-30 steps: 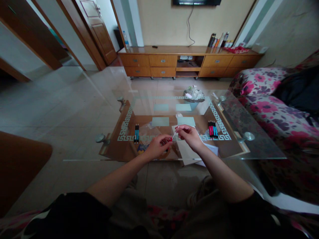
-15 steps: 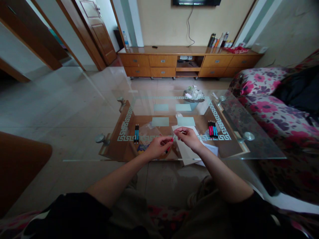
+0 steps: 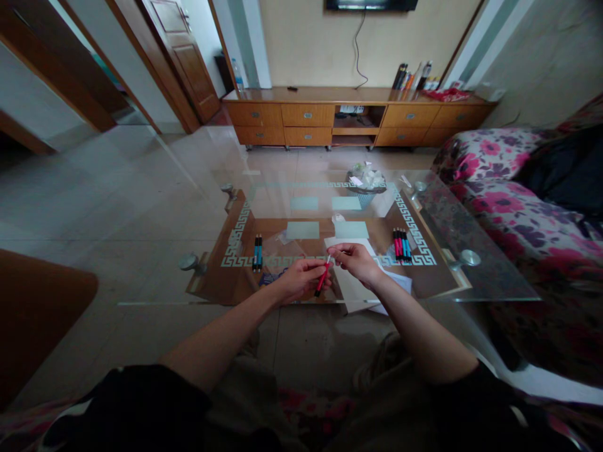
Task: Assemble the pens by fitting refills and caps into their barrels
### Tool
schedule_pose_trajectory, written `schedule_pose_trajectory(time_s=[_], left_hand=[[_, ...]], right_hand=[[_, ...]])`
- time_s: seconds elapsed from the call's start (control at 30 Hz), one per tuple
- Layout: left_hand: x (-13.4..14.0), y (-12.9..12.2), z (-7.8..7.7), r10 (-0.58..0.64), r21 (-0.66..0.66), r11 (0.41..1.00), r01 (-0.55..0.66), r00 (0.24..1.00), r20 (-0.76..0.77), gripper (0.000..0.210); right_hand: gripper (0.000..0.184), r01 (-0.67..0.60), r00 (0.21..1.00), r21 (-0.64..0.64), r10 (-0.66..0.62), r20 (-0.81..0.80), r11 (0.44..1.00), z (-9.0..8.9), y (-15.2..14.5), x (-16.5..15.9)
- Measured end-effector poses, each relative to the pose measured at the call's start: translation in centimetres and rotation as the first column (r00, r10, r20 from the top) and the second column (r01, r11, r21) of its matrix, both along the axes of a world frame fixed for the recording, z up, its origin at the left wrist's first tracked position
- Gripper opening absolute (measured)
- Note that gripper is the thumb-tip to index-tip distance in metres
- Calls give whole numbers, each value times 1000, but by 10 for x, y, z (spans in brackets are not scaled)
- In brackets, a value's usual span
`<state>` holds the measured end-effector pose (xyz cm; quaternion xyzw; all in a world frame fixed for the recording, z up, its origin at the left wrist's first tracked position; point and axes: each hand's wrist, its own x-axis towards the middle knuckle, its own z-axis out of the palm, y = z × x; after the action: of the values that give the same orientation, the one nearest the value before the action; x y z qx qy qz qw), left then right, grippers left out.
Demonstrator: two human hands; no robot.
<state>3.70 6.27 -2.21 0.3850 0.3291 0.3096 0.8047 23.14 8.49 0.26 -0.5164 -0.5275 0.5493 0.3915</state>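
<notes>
Over the near part of the glass table [image 3: 155, 302], my left hand [image 3: 301, 279] is closed on a red pen [image 3: 323, 280] with a black lower end. The pen tilts, its black end pointing down toward me. At its upper end my right hand [image 3: 354, 260] pinches a thin pale part; whether that part is joined to the barrel I cannot tell. To the left lie two blue-and-black pens [image 3: 257, 252] side by side. A row of several red, blue and black pens [image 3: 402, 245] lies on the right.
Beneath the glass are a pale flat box [image 3: 353, 290], papers [image 3: 400, 284] and a dark blue packet [image 3: 269, 279]. Behind the table stands a filled waste basket [image 3: 366, 182]. A low wooden cabinet [image 3: 306, 116] lines the wall; a flowered sofa [image 3: 513, 207] is at right.
My left hand has turned a little, and more of the red pen's barrel shows below its fingers. My right hand stays at the pen's upper end, nearly still.
</notes>
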Motion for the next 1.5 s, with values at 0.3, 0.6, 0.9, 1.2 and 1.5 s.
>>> schedule_pose_trajectory(time_s=[0.3, 0.6, 0.9, 1.2, 1.5], left_hand=[[-1, 2, -4, 55, 2, 998, -55, 998, 10, 41], [1, 3, -6, 14, 50, 999, -11, 999, -49, 40], [-1, 7, -11, 152, -3, 988, -153, 988, -38, 44], [-1, 8, -10, 285, 29, 959, -283, 956, -73, 32], [-1, 7, -7, 282, 40, 959, -279, 955, -91, 33]], right_hand=[[42, 3, 999, -11, -3, 42, 1000, 4, -2, -1], [39, -78, 990, 118, 63, 124, 990, -7, 1, 2], [21, -98, 797, 279, -93, 597, 955, -9, 16, 36], [24, -306, 459, 151, 7, 888, 940, -28, 13, 34], [20, -280, 442, 136, 1, 897, 950, -26, 11, 32]])
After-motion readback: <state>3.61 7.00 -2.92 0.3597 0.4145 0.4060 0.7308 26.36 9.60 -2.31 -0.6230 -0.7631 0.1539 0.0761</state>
